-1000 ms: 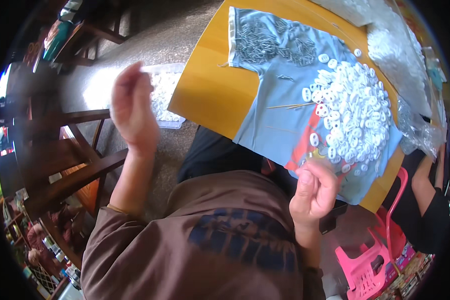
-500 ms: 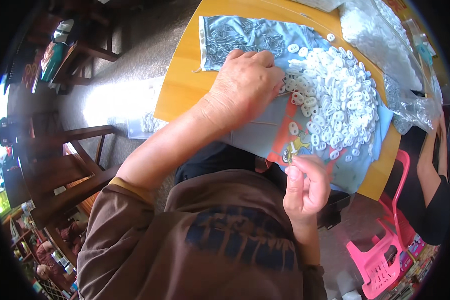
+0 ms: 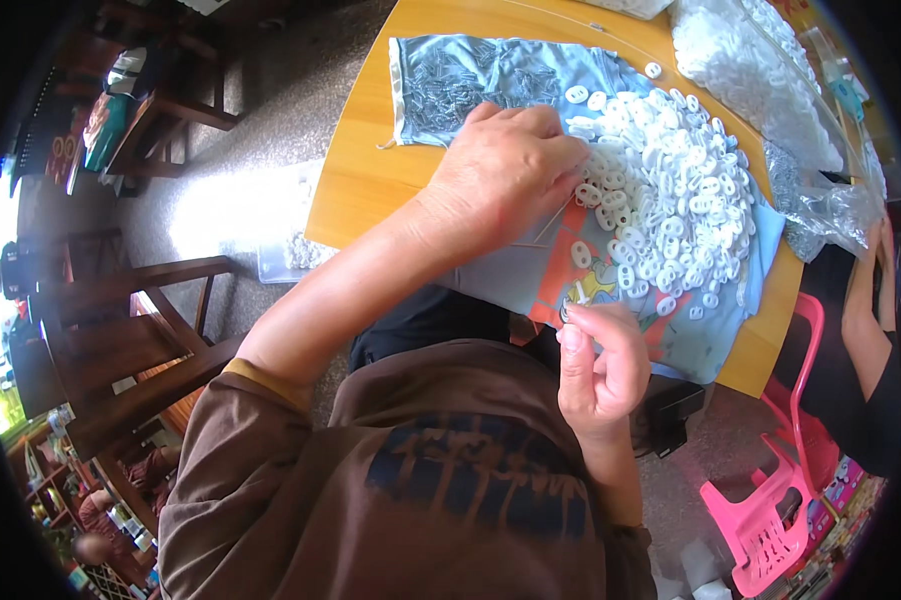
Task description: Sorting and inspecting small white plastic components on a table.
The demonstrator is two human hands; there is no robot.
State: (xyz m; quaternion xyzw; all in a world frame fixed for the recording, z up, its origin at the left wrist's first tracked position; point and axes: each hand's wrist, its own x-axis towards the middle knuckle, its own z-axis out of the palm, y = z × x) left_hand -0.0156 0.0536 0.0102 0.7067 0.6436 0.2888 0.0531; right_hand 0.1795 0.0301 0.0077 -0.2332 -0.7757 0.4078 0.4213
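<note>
My left hand (image 3: 510,165) is closed, palm down, at the left edge of a heap of white oval plastic pieces (image 3: 685,200) with two holes each. Its fingertips are hidden, so I cannot make out what they hold. Thin rods (image 3: 547,232) show just below it. Nearer to me, the thumb and forefinger of my right hand (image 3: 602,365) pinch a small whitish, shiny piece (image 3: 576,300), too small to name. Beyond my left hand, many small metal pieces (image 3: 450,80) lie spread on a light blue cloth (image 3: 402,110).
The heap rests on a blue and orange printed cloth (image 3: 765,245) over the yellow wooden table (image 3: 355,170). Large clear bags of white pieces (image 3: 745,75) and metal bits (image 3: 805,205) stand at the right. Another person's arm (image 3: 860,310) and pink chairs (image 3: 760,520) are beyond.
My left hand has shifted slightly right toward the heap, fingers still closed. My right hand has moved slightly left and up, still pinching the small piece.
</note>
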